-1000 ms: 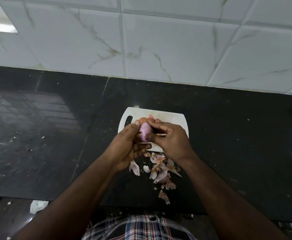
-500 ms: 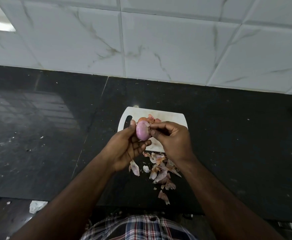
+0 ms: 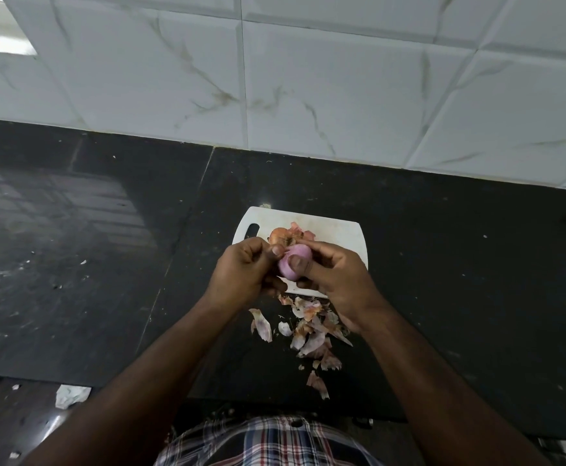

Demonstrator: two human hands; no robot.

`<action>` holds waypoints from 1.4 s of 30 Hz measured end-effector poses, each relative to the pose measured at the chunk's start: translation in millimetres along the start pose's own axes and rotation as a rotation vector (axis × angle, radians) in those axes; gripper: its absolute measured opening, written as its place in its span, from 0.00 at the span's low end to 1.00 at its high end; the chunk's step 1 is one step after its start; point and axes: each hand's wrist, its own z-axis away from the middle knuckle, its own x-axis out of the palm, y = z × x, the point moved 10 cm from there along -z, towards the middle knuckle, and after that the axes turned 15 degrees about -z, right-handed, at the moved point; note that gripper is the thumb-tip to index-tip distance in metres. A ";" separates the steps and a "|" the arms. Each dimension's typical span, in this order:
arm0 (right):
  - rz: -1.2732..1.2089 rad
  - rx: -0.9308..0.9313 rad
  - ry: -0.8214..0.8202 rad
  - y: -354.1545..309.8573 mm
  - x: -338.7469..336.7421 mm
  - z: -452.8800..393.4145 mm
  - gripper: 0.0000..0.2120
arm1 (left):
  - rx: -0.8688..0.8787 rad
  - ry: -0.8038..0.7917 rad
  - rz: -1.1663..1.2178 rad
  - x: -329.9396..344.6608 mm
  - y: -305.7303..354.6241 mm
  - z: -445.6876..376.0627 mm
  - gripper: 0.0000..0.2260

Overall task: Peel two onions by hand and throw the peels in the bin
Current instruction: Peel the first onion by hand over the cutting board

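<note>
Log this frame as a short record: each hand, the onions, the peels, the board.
left hand: fingers curled at the pink onion's top, seemingly picking at skin
right hand: grips the pink onion, thumb across it
second onion: brown skin on, lying on the board
peels: loose heap on the black counter
cutting board: white, under the hands

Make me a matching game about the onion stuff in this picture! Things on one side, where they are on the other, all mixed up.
Things:
1. pink onion
2. brown onion
3. pile of peels
4. cutting board

Places:
A. loose on the black counter, near the person
B. lying flat on the counter under the hands
C. held up between both hands
D. sitting on the white board, skin still on

Pairs: 1-C, 2-D, 3-A, 4-B

The left hand and right hand both hold the pink onion.
</note>
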 end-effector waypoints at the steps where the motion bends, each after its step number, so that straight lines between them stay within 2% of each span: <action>1: -0.078 0.042 0.012 3.8 -0.3 1.4 0.17 | 0.024 0.010 -0.027 0.0 3.1 -0.2 0.14; 4: -0.259 0.121 0.098 6.9 -8.2 6.9 0.08 | -0.087 0.052 0.159 -4.2 -12.9 -4.1 0.15; 5: -0.293 0.131 0.128 7.9 -13.4 7.3 0.08 | -0.105 0.054 0.225 -6.3 -17.7 -6.1 0.14; 7: -0.295 0.151 0.145 9.6 -19.7 9.4 0.09 | -0.053 -0.006 0.224 -4.9 -17.2 -9.0 0.08; 11: -0.318 0.188 0.131 15.8 -14.9 11.2 0.13 | 0.099 -0.186 0.150 23.5 1.9 -5.0 0.13; 15: -0.323 0.207 0.114 20.4 -9.0 11.9 0.15 | 0.120 -0.057 0.219 21.4 2.1 -10.0 0.06; 21: -0.396 0.200 0.131 31.2 -7.6 12.4 0.13 | -0.109 0.028 0.429 18.9 -22.8 -18.9 0.13; 24: -0.434 0.199 0.165 34.9 -22.9 13.4 0.10 | -0.128 0.059 0.273 11.9 -31.3 -24.4 0.16; 26: -0.479 0.210 0.189 39.4 -38.3 11.4 0.18 | -0.154 0.052 0.164 14.5 -36.8 -24.1 0.19; 28: -0.477 0.217 0.231 44.0 -61.1 6.6 0.20 | -0.173 0.025 0.059 19.5 -42.6 -23.5 0.22; 31: -0.298 0.190 0.295 42.9 -99.9 -5.3 0.14 | -0.190 -0.035 -0.113 26.9 -54.4 -22.8 0.27; 32: -0.192 0.162 0.310 38.4 -111.2 -10.5 0.13 | -0.182 -0.052 -0.178 29.2 -58.8 -24.1 0.26; 35: 0.160 0.058 0.288 19.5 -127.3 -32.0 0.15 | -0.112 -0.082 -0.313 33.9 -63.8 -28.6 0.07; 38: 0.306 0.023 0.234 14.8 -129.5 -59.1 0.19 | -0.098 -0.104 -0.360 38.0 -64.0 -32.2 0.14; 42: 0.484 0.016 0.200 21.3 -129.8 -83.9 0.18 | -0.121 -0.093 -0.364 37.3 -65.1 -35.5 0.10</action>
